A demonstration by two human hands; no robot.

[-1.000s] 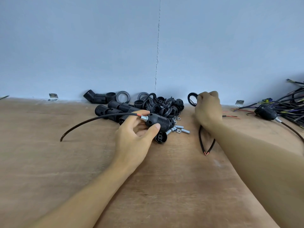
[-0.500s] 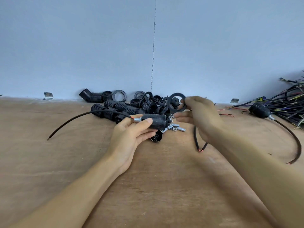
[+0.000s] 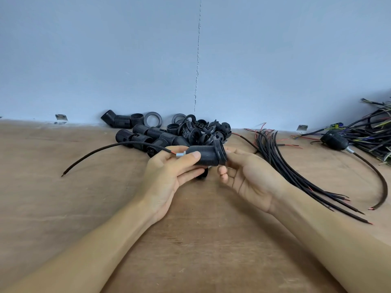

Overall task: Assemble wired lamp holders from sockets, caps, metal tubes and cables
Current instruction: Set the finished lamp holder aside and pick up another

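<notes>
The left hand (image 3: 169, 178) grips a ribbed black plastic socket (image 3: 205, 158) with a silver metal tube (image 3: 180, 155). The right hand (image 3: 251, 178) pinches its smooth black end ring (image 3: 219, 152), fingertips partly hidden.

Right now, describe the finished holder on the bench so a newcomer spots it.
Find the cable tangle at the bench's far right. At its left edge lies one black holder. Unlike the sockets piled mid-bench, it has a metal tube and its own cable curving forward.

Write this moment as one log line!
left hand: grips socket, cable attached | right hand: holds ring on socket's open end | spare sockets: piled behind
</notes>
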